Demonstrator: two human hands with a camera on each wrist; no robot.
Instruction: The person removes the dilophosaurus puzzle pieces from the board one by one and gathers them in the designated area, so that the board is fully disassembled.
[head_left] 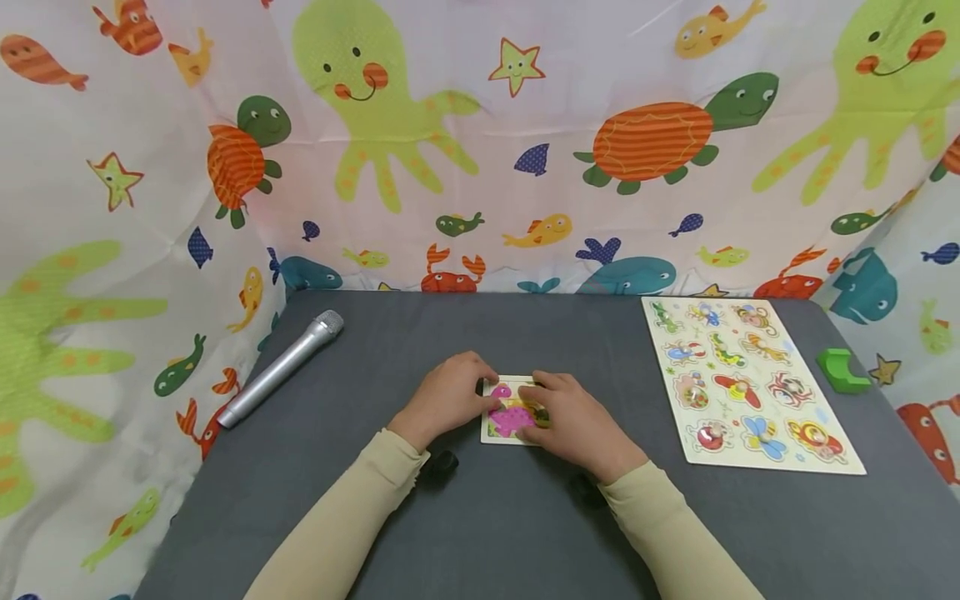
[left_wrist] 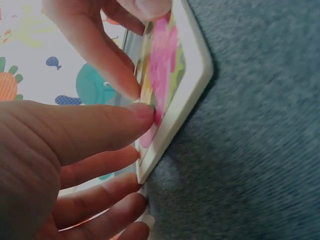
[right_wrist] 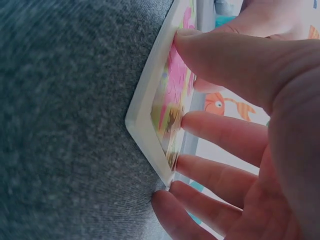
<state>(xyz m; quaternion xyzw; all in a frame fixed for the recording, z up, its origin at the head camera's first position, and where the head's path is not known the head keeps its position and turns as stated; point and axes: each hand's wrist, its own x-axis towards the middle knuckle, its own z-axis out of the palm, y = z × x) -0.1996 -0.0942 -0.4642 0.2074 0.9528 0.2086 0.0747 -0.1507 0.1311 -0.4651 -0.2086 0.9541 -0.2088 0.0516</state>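
Both hands, left hand [head_left: 447, 393] and right hand [head_left: 572, 421], rested with relaxed fingers on the small dinosaur puzzle [head_left: 513, 414] at the table's [head_left: 480, 517] middle in my head view. From the left wrist I saw the thumb [left_wrist: 100, 127] pressing the pink piece [left_wrist: 161, 65]. From the right wrist, fingertips [right_wrist: 187, 121] touched the puzzle's face inside its white frame [right_wrist: 145, 112].

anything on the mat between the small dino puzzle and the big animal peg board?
Nothing: in the head view only bare grey mat separates the small dino puzzle from the big animal peg board. The right hand rests on the puzzle.
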